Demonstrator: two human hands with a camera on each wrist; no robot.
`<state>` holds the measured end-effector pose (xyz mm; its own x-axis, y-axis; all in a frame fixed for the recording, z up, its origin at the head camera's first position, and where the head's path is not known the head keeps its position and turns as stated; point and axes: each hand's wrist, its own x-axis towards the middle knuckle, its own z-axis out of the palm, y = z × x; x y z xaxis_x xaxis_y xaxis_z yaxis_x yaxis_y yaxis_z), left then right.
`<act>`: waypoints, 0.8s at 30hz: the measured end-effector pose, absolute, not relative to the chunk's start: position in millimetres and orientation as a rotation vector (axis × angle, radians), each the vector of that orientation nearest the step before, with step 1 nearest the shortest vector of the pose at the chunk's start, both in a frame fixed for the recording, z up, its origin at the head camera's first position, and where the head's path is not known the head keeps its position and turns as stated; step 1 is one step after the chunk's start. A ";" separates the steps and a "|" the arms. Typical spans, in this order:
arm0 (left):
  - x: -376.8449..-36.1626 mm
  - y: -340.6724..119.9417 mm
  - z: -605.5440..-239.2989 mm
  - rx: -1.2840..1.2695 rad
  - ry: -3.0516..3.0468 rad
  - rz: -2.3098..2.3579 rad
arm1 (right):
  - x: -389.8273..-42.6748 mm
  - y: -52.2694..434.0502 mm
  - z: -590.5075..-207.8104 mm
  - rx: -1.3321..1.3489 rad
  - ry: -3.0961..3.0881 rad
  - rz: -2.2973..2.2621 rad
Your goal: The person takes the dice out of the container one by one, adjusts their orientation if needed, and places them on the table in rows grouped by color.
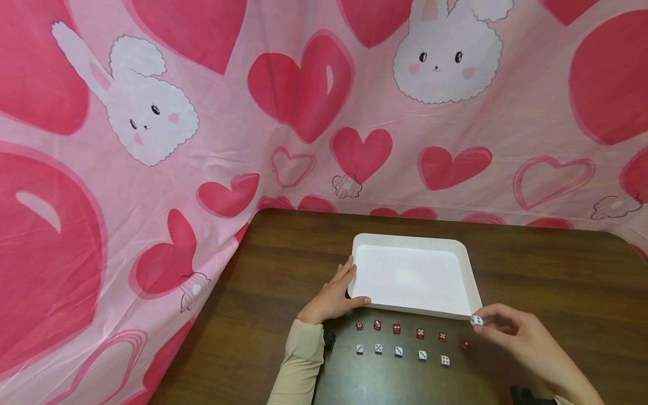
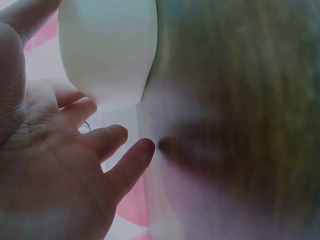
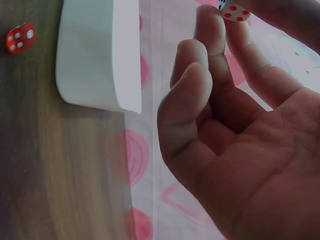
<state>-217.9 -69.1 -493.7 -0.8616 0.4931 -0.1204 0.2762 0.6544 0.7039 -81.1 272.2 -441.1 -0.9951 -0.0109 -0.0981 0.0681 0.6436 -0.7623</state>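
Observation:
A white die [image 1: 476, 320] is pinched between the thumb and fingers of my right hand [image 1: 516, 332], right at the tray's front right corner. The right wrist view shows that die [image 3: 234, 11] with red and dark pips. My left hand [image 1: 334, 295] rests against the left side of the white tray [image 1: 415, 242], thumb along its front rim and fingers extended. In front of the tray lies a row of red dice [image 1: 396, 329], several in number. Nearer to me, several white dice [image 1: 399, 352] form a second row.
The brown wooden table [image 1: 293, 242] reaches back to a pink cloth [image 1: 374, 112] printed with hearts and rabbits, which hangs behind it and along the left. One red die [image 1: 465, 345] lies just left of my right hand.

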 end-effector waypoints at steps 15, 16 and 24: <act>-217.3 -68.7 -493.6 0.606 2.569 1.024 | -70.6 281.1 -474.9 -0.160 2.761 -1.361; -217.3 -68.7 -493.6 0.606 2.568 1.025 | -70.5 282.3 -477.0 -0.180 2.738 -1.359; -217.5 -68.7 -492.1 0.610 2.558 1.031 | -69.9 289.8 -488.7 -0.173 2.526 -1.326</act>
<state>-217.5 -68.7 -492.1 -0.8595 0.4948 -0.1283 0.2675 0.6492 0.7120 -69.9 289.8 -488.7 -0.9529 -0.2346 -0.1922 0.0250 0.5708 -0.8207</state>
